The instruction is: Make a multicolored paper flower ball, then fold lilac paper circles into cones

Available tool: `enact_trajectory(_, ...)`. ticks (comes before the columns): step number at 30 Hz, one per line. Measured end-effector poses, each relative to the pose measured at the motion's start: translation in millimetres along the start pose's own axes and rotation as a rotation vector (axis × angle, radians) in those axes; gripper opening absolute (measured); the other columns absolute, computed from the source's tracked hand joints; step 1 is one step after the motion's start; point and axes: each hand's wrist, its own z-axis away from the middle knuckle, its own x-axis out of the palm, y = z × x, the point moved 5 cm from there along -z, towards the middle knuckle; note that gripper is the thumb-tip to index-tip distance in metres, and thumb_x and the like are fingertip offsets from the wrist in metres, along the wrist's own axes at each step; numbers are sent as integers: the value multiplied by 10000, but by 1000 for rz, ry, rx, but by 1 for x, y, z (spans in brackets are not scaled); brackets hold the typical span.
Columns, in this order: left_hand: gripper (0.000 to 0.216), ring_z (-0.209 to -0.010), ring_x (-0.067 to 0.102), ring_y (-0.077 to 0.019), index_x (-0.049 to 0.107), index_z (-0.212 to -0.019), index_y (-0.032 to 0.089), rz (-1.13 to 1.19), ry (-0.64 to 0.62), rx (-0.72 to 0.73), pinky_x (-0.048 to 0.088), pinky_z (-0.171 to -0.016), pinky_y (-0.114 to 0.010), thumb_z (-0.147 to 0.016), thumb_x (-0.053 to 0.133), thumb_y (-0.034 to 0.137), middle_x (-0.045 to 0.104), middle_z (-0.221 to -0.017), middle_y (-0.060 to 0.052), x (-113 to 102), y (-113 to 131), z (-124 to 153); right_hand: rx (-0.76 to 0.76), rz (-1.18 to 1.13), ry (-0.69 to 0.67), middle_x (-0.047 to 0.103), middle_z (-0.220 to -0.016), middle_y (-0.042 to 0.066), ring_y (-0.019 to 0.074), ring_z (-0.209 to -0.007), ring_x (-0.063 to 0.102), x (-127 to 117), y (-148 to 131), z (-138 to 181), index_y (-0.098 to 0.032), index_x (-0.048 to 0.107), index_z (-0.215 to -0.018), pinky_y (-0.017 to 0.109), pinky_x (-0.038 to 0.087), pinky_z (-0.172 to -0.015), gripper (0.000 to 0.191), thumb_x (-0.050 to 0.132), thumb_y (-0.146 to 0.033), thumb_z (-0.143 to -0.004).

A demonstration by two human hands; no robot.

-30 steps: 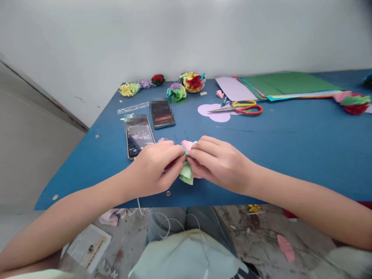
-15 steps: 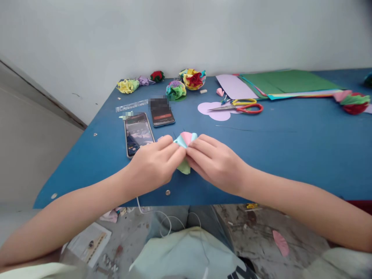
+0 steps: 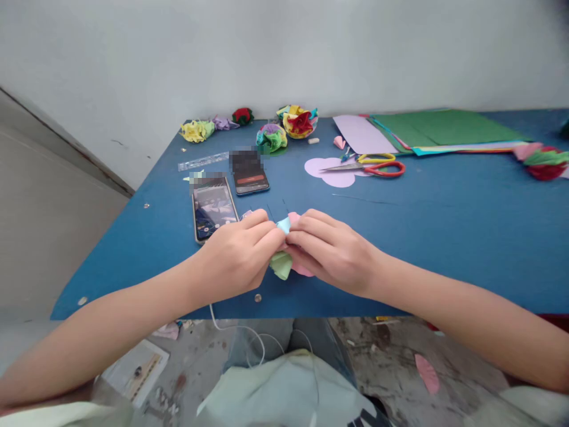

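Between my two hands is a paper flower [image 3: 281, 265] with pale green, pink and light blue petals. My left hand [image 3: 242, 249] is closed, its fingertips pinching the flower from the left. From the right, my right hand [image 3: 333, 252] pinches it too, and the fingertips of both hands meet. Much of the flower is hidden behind the fingers. Thin dark strands stick up just beyond the fingertips. A phone [image 3: 216, 207] with a lit screen lies close to my left hand, partly covered by it.
Scissors [image 3: 377, 166] with yellow and red handles lie on a lilac flower-shaped paper [image 3: 340, 178]. Coloured paper sheets [image 3: 444, 126] are stacked at the back right. Several crumpled paper flowers [image 3: 300, 121] line the back. A second phone [image 3: 249, 175] and a clear ruler [image 3: 203, 161] lie left.
The paper flower has turned in my fingers: its blue and pink top shows less, and more green and pink shows below my hands. Both hands stay in nearly the same place.
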Motion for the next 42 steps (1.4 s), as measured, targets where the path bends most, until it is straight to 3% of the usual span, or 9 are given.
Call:
enact_trajectory(9,152,-598,353,-145,484,-678,143,-153,57,101,427,-582,-278,-824,462,109,423,-606,-17,-3,7,2,38,-32,-15,596,-771,109,172,-769,516,-1,-3,3,-95,585,-828,344,499,-734,118,469,-94,-851)
enact_trajectory(18,127,-630,357,-151,533,-763,114,-52,3,17,436,-636,-304,-806,424,67,455,-650,-30,1,6,5,80,-92,-30,583,-797,84,171,-798,511,4,-3,9,-125,554,-861,366,495,-741,105,455,-90,-852)
enact_trajectory(23,128,-617,339,-143,487,-731,136,-15,-23,-9,401,-604,-288,-824,410,93,443,-663,-21,2,7,7,79,-106,-15,582,-781,82,171,-774,508,2,-3,8,-113,565,-830,368,496,-749,70,522,-63,-807)
enact_trajectory(31,270,-529,297,-131,343,-604,184,-78,158,25,241,-485,-289,-855,441,167,367,-558,15,1,12,8,-54,38,8,588,-711,131,222,-732,545,-6,-17,6,-41,604,-775,378,495,-583,40,569,-26,-764)
enact_trajectory(37,269,-515,288,-132,372,-570,177,46,191,-46,248,-486,-291,-833,412,136,384,-542,0,-1,17,6,-131,154,30,612,-850,205,311,-820,571,-2,-27,20,3,611,-879,444,484,-593,154,602,-15,-726)
enact_trajectory(40,254,-512,310,-133,425,-571,169,148,121,-24,296,-504,-290,-823,400,178,431,-544,-11,-6,2,5,-134,138,48,624,-864,187,297,-833,586,0,-28,20,3,611,-917,430,492,-621,203,618,-23,-716)
enact_trajectory(42,266,-561,394,-149,516,-653,156,164,83,-129,350,-542,-290,-844,366,265,502,-584,-29,-14,-32,8,-91,84,51,635,-837,149,249,-788,593,0,-24,17,-15,605,-939,393,491,-609,227,632,-38,-715)
